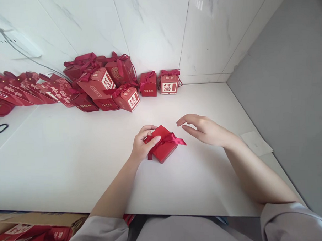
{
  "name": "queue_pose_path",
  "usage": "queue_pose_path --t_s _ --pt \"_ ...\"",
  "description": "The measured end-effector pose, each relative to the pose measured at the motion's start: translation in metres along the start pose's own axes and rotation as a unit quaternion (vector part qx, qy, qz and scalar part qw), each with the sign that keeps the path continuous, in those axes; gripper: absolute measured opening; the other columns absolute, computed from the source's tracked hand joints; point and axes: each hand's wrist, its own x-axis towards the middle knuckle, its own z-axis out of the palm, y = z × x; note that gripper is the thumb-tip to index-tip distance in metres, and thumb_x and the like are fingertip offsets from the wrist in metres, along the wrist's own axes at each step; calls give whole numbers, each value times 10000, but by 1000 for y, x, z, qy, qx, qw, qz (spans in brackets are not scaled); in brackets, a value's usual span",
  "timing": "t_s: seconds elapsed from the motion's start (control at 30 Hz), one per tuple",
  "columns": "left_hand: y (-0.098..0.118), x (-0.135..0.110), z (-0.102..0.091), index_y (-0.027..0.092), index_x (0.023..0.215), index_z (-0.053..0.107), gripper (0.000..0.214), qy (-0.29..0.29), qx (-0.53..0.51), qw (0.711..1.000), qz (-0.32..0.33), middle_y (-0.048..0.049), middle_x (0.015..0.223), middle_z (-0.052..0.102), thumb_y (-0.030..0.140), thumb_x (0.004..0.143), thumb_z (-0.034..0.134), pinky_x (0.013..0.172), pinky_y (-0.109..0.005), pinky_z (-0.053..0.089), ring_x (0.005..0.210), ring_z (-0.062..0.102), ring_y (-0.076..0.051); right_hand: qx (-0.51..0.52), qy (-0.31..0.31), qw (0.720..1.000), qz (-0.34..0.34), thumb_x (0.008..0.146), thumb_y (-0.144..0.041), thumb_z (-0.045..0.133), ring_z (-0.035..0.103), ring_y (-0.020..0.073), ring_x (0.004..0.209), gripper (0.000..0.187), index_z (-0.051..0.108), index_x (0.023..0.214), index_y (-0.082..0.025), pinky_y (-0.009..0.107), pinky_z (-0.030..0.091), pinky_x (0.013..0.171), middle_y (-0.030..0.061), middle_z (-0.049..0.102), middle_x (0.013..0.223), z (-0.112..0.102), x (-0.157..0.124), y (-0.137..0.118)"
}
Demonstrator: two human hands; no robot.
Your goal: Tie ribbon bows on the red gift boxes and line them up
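Observation:
A small red gift box [166, 152] with a dark pink ribbon [172, 137] tied across its top is near the middle of the white table. My left hand [144, 143] grips the box from its left side, thumb on top by the knot and fingers around the far left edge. One ribbon tail sticks out to the right, another hangs at the lower left. To the right of the box, my right hand [200, 128] hovers apart from it, thumb and fingers parted with nothing between them.
Red boxes with ribbons [98, 84] are piled against the marble-patterned wall at the back left. Two more boxes [169, 83] stand right of the pile. A black loop [0, 128] lies far left, white paper [256, 143] at right. A grey panel [287, 79] bounds the right side.

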Motion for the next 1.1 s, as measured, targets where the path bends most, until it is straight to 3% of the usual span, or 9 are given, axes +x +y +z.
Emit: queue_pose_path --t_s 0.13,0.2,0.33,0.43,0.57,0.7,0.87,1.0,1.1 --pt "6 -1 -5 182 638 442 421 -46 35 998 -6 -87 1210 603 383 772 786 880 -374 522 1054 631 -243 105 -23 993 -45 996 -398 469 600 249 1137 225 615 1072 -245 413 460 995 86 622 1271 13 6 -8" --pt "7 -1 -7 182 653 451 407 -58 43 997 -15 -85 1229 597 379 772 787 879 -381 524 1032 636 -236 124 -31 991 -34 984 -431 497 607 231 1104 218 593 1043 -244 411 451 1009 76 631 1235 18 7 -8" --pt "7 -1 -7 183 646 433 418 -54 40 997 -30 -85 1240 595 366 770 788 868 -388 520 1037 634 -243 79 -42 992 86 913 -538 575 627 216 874 311 579 973 -233 362 500 766 56 676 987 20 6 -4" --pt "8 -2 -3 187 639 413 426 -37 39 998 -32 -81 1207 612 350 767 785 870 -391 515 1038 630 -245 42 -124 980 149 860 -585 609 570 175 656 371 607 794 -220 299 412 567 28 672 773 16 5 -5" --pt "11 -3 0 190 626 390 434 -13 39 999 -34 -75 1160 629 333 765 776 844 -376 512 1007 633 -237 62 -169 968 177 821 -529 658 533 146 611 330 659 730 -211 272 353 519 8 679 711 12 5 -9" --pt "11 -3 1 190 620 402 426 -8 51 998 -30 -80 1157 631 331 756 780 858 -379 505 1017 632 -243 125 -197 952 197 836 -489 648 606 165 687 303 709 748 -206 264 385 547 22 721 762 9 3 -12" --pt "10 -4 3 190 616 409 422 7 67 997 -23 -85 1146 633 337 762 776 861 -375 495 1010 632 -239 190 -220 940 181 857 -473 660 655 188 760 287 727 824 -195 273 436 610 41 734 797 9 -1 -16" --pt "9 -4 4 188 601 411 428 11 77 997 -15 -92 1149 631 348 772 769 865 -375 491 1008 629 -240 246 -202 941 115 851 -441 701 631 167 738 271 659 781 -182 279 454 661 25 701 771 14 -2 -23" --pt "10 -3 5 185 576 412 439 8 85 996 -11 -92 1150 631 356 790 755 869 -372 492 1006 624 -236 314 -184 926 101 861 -452 701 620 154 730 302 615 769 -178 287 479 714 20 680 764 21 -1 -28"
